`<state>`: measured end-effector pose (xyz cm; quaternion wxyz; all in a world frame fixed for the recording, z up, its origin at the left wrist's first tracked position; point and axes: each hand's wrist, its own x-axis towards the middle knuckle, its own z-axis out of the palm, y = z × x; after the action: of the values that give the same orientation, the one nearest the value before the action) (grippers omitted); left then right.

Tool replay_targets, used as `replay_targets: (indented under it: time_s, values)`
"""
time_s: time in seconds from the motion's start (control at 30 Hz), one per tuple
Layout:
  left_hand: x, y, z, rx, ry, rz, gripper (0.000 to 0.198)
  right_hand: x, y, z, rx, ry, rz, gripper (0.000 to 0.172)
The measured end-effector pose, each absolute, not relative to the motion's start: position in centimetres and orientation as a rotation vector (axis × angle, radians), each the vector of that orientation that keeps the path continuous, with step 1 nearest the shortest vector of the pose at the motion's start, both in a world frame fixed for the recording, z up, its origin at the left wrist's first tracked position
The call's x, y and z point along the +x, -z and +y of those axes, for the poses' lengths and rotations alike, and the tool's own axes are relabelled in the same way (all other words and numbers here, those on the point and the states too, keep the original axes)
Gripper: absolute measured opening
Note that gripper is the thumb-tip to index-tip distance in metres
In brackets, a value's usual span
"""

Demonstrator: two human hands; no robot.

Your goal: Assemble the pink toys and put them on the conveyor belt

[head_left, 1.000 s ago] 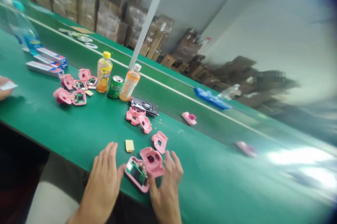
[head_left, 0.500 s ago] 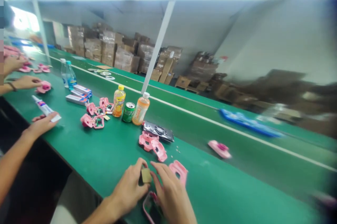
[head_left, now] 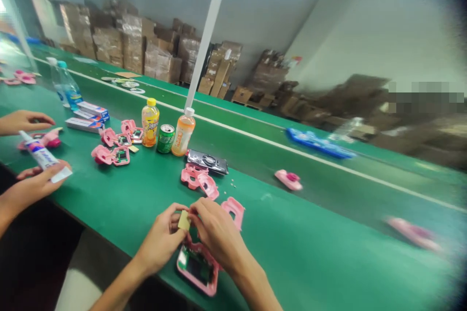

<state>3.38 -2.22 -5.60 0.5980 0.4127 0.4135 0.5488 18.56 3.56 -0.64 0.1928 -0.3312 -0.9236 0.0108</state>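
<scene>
L hand (head_left: 166, 230) pinching thin square yellow pad (head_left: 184, 222), prob. raised for edge access; R hand (head_left: 211, 218) curled at its edge, I can't tell if gripping. Open pink gadget (head_left: 198, 267) just beside, flat on smooth green tabletop (head_left: 292, 247), prob. face-up for access. Hollow plastic shells (head_left: 200, 180) beyond; bottles (head_left: 183, 133) farther, prob. vs. spills.

2 bare forearms reach over the near edge of the worktop (head_left: 292, 257). The left forearm (head_left: 122, 282) slants up to the right, its wrist nearly straight; the left hand (head_left: 162, 235) is curled inward, with the thumb low and the fingers bent above it in a pinch. The right forearm (head_left: 251, 274) slants up to the left; the right hand (head_left: 211, 218) shows its back, fingers bent towards the left fingertips, their grip partly hidden.
</scene>
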Motion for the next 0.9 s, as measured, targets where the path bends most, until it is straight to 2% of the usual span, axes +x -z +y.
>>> replay_targets:
  time_s: [0.1, 0.2, 0.33, 0.43, 0.53, 0.63, 0.77, 0.9]
  values:
    - [3.4, 5.8, -2.1, 0.938, -1.283, 0.985, 0.032, 17.9, 0.9, 3.4, -0.919, 0.178, -2.656, 0.013]
    - [3.4, 5.8, -2.0, 0.916, -1.297, 1.006, 0.033, 17.4, 1.4, 2.2, -0.867, 0.227, -2.649, 0.017]
    - [3.1, 5.5, -1.8, 0.827, -1.294, 0.955, 0.049, 17.4, 1.7, 0.1, -0.802, 0.035, -2.566, 0.022]
    - [2.9, 5.4, -1.9, 0.782, -1.299, 0.914, 0.057, 17.7, 1.3, -0.1, -0.786, -0.111, -2.402, 0.015]
    - [2.8, 5.4, -2.2, 0.799, -1.305, 0.874, 0.054, 17.8, 0.9, 1.0, -0.868, -0.168, -2.357, 0.016]
    - [3.0, 5.4, -2.3, 0.825, -1.3, 0.866, 0.048, 17.3, 1.2, 2.1, -0.909, -0.118, -2.407, 0.008]
    - [3.3, 5.7, -2.0, 0.808, -1.329, 0.918, 0.043, 16.6, 2.2, 2.4, -0.878, 0.106, -2.431, 0.02]
    - [3.4, 6.2, -1.5, 0.79, -1.38, 0.966, 0.037, 16.7, 3.1, 2.1, -0.839, 0.154, -2.423, 0.021]
